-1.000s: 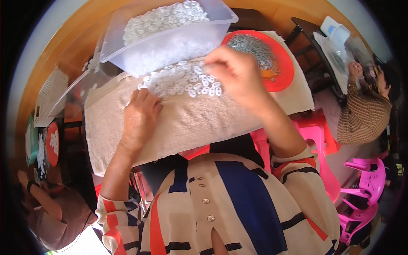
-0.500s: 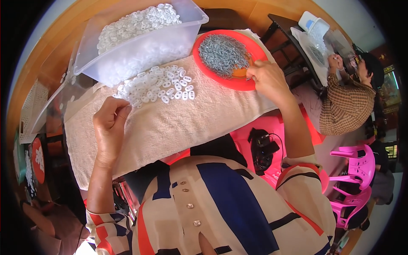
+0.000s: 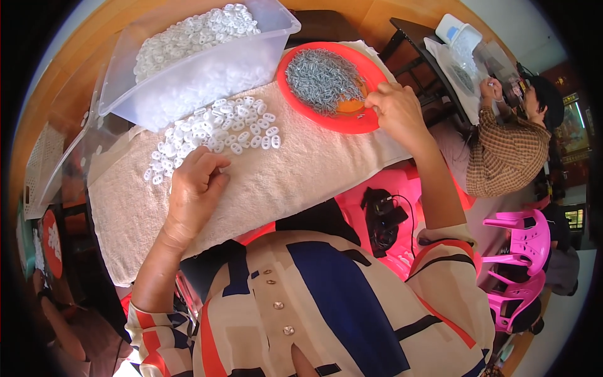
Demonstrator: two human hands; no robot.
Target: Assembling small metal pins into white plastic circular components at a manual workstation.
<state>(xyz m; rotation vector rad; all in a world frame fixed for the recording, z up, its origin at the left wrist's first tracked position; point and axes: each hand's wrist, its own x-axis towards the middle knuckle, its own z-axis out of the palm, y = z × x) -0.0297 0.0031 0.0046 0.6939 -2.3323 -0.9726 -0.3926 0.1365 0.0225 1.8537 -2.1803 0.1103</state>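
Note:
White oval plastic pieces with two holes point(image 3: 220, 124) lie in a loose pile on a beige towel point(image 3: 264, 179). My left hand point(image 3: 200, 185) is at the near edge of this pile, palm down. Its fingers are bent, a gap shows between thumb and forefinger, and no piece is visible there. To the right, a red round plate point(image 3: 301, 118) holds a heap of small grey metal screws point(image 3: 321, 78). Over the plate's right rim, my right hand point(image 3: 399, 113) has its fingertips pinched together; whatever is between them is too small to make out. A few screws lie just beside those fingertips.
A translucent plastic bin point(image 3: 201, 94) full of the same white pieces stands behind the pile. Pink plastic chairs point(image 3: 518, 242) are at the right, where a person in a checked shirt point(image 3: 509, 151) works at a dark table. Another red plate point(image 3: 52, 245) is at far left.
My left hand has moved right along the pile's near edge, thumb and forefinger now apart, and several white pieces show where it was. My right hand stays at the plate's rim, fingers still pinched.

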